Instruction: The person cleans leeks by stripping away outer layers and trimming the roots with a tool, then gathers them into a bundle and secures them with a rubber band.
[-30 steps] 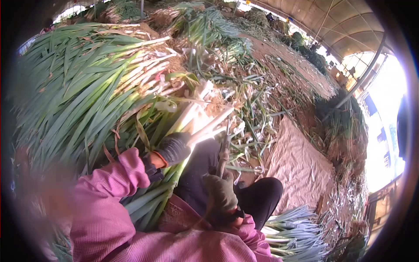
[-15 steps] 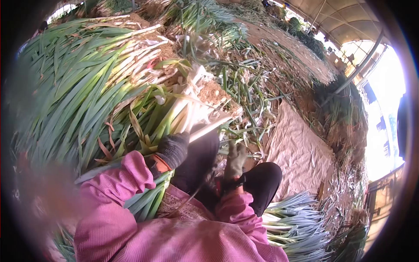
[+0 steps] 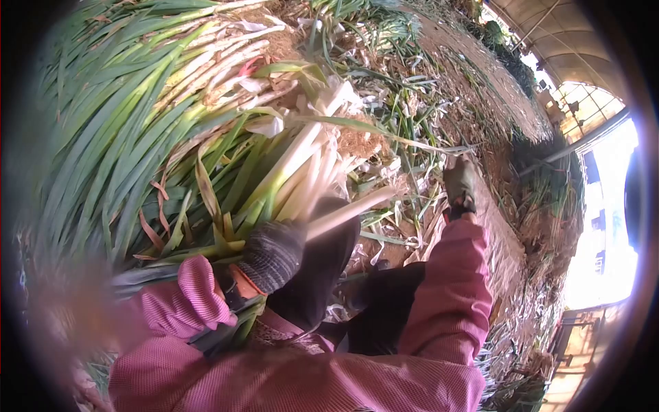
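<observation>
My left hand (image 3: pixel 273 255), in a dark grey knit glove, is closed around a green onion (image 3: pixel 350 213). Its pale stalk points up and right over my knee, root end outward, and its leaves trail back under my forearm. My right hand (image 3: pixel 460 180), in an olive-tan glove, is stretched out to the right with fingers curled. A long pale-green strip of leaf (image 3: pixel 384 132) runs from the pile to the fingertips of that hand. Beside my left hand lies a heap of green onions (image 3: pixel 137 158), white stalks and brown roots toward the middle.
Peeled leaves and scraps (image 3: pixel 412 103) litter the ground ahead. A brown sheet (image 3: pixel 500 226) lies to the right, partly behind my right arm. Further right, more onions (image 3: pixel 549 178) lean near a metal pole (image 3: pixel 576 144). My knees (image 3: pixel 388 295) are bent below my hands.
My right hand has swung from beside my knee out to the far right and up, with a leaf strip now at its fingers. The left hand keeps its hold on the onion.
</observation>
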The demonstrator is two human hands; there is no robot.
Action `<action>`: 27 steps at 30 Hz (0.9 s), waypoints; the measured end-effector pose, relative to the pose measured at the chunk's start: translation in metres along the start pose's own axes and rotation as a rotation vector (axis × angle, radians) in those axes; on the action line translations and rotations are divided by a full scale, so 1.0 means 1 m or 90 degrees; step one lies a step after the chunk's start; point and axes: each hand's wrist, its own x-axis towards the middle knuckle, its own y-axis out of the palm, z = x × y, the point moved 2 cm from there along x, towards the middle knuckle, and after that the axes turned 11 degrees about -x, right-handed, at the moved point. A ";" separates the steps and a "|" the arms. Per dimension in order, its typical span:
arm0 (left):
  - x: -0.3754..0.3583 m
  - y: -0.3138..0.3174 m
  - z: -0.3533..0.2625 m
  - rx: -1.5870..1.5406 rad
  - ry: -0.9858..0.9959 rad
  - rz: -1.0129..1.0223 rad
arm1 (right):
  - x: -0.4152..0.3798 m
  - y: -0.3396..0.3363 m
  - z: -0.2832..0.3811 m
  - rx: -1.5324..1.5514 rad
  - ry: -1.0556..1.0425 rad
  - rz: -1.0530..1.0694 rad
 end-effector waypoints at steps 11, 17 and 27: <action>0.004 0.003 0.011 -0.173 -0.009 0.037 | -0.148 0.056 0.116 0.831 -0.368 0.246; 0.013 0.049 0.004 0.018 0.045 0.024 | -0.107 0.118 0.118 -0.156 -0.326 -0.024; -0.011 -0.060 0.019 -0.367 0.063 -0.110 | -0.101 0.118 0.025 -0.174 -0.141 0.335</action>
